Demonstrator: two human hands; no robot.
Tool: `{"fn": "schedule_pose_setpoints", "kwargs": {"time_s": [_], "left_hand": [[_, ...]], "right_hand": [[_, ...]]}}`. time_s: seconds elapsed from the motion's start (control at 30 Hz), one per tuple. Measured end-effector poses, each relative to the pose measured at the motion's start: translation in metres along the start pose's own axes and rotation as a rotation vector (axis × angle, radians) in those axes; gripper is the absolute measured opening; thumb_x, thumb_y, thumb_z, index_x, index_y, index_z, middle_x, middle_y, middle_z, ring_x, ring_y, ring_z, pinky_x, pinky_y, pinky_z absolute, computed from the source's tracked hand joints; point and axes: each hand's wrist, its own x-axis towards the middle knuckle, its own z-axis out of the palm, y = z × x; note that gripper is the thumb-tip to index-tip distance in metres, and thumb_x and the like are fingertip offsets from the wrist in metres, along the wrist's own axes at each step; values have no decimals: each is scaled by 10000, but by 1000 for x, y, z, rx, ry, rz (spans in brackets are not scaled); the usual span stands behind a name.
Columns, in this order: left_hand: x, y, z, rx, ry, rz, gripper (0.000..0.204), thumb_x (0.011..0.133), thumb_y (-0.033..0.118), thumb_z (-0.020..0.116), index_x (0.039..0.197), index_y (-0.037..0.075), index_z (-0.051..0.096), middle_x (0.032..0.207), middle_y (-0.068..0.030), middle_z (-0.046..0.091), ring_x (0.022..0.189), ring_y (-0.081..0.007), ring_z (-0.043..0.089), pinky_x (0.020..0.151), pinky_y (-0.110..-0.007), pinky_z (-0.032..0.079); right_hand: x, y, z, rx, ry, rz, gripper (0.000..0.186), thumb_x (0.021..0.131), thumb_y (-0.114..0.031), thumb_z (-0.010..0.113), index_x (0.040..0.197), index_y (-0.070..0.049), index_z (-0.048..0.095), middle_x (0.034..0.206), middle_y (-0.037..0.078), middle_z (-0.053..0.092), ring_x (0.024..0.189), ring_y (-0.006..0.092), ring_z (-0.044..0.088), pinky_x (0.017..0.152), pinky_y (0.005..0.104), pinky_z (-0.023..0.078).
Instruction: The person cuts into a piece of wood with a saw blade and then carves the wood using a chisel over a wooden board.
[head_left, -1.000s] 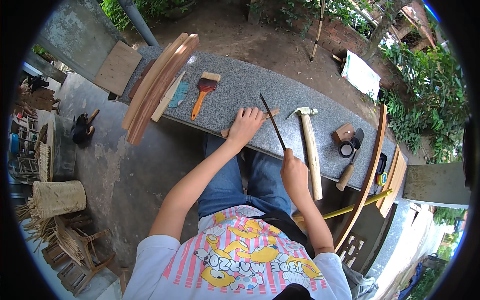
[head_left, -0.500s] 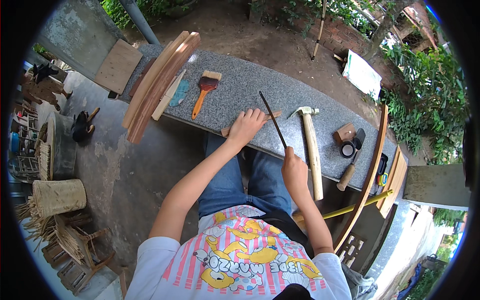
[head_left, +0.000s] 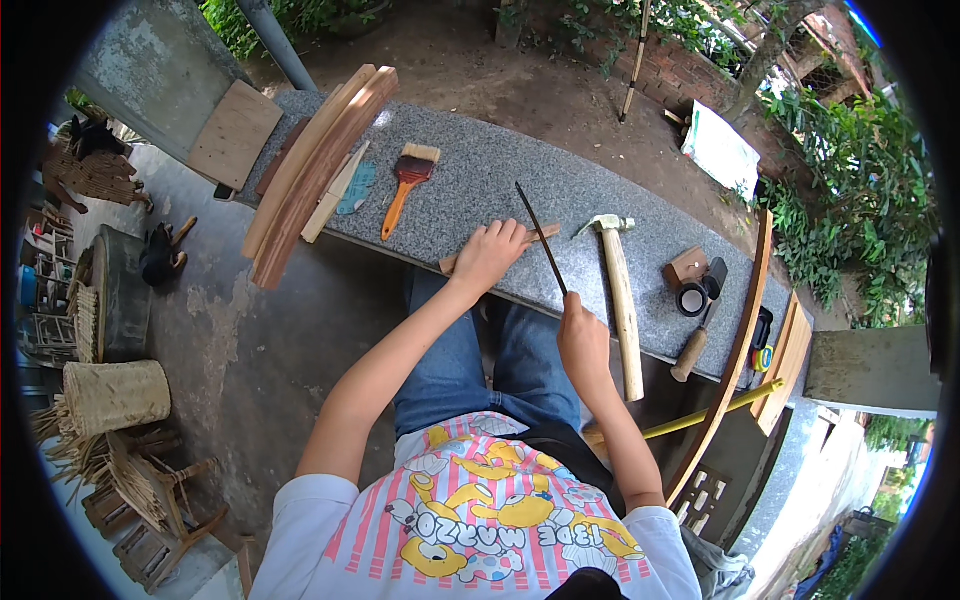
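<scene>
On the grey granite bench [head_left: 480,150], my left hand [head_left: 487,257] presses over a short narrow wood strip [head_left: 449,265], whose two ends stick out past the fingers. A thin dark file [head_left: 530,211] with a pointed tip is in my right hand [head_left: 583,342], closed around its lower end. The file slants up and to the left, across the strip's right end; whether it touches the wood I cannot tell. Just right of it lies a claw hammer [head_left: 622,310] with a pale wooden handle. A paintbrush [head_left: 403,195] with an orange handle rests left of my hands.
Long curved wood pieces [head_left: 325,165] overhang the bench's left end. At right are a wooden block [head_left: 686,267], a round black item [head_left: 690,298], a wooden-handled tool [head_left: 690,355], a yellow tape measure [head_left: 763,358] and a long curved wood strip [head_left: 733,375].
My right hand and the file have shifted very slightly left. My left hand stays on the wood strip, and the bench items keep their places.
</scene>
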Motion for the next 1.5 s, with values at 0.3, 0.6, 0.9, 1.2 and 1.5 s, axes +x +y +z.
{"fn": "schedule_pose_setpoints", "kwargs": {"time_s": [0.3,0.6,0.9,1.2,1.5], "left_hand": [[3,-7,2,-56,-26,-86,259,938,338,609,942,86,545,846,-32,533,797,-169,607,647,-303,539],[4,-2,2,-82,-22,-24,265,930,347,614,938,93,539,849,-31,537,798,-169,608,646,-289,538],[1,-8,1,-43,-27,-60,271,925,354,617,956,96,541,866,-24,536,821,-166,609,651,-276,536],[3,-9,4,-120,-36,-80,251,934,328,611,945,89,534,861,-33,534,808,-171,616,642,-291,548],[2,-4,-4,-105,-35,-51,245,932,314,618,948,86,530,843,-37,526,794,-177,620,650,-294,554]], "right_hand": [[-29,0,-21,24,-32,22,106,833,30,539,917,-5,486,686,196,644,608,379,660,540,462,533],[22,2,9,31,17,-2,100,844,21,533,938,1,506,665,204,647,612,380,672,533,446,543],[-18,-4,-17,85,12,30,93,971,-77,492,904,-14,504,646,237,621,597,414,641,507,499,499],[5,-3,-6,74,30,19,60,961,-61,498,926,-18,521,656,240,628,605,421,638,521,504,502],[16,-4,2,5,-15,8,98,840,27,531,933,3,508,691,200,657,622,368,678,547,437,549]]}}
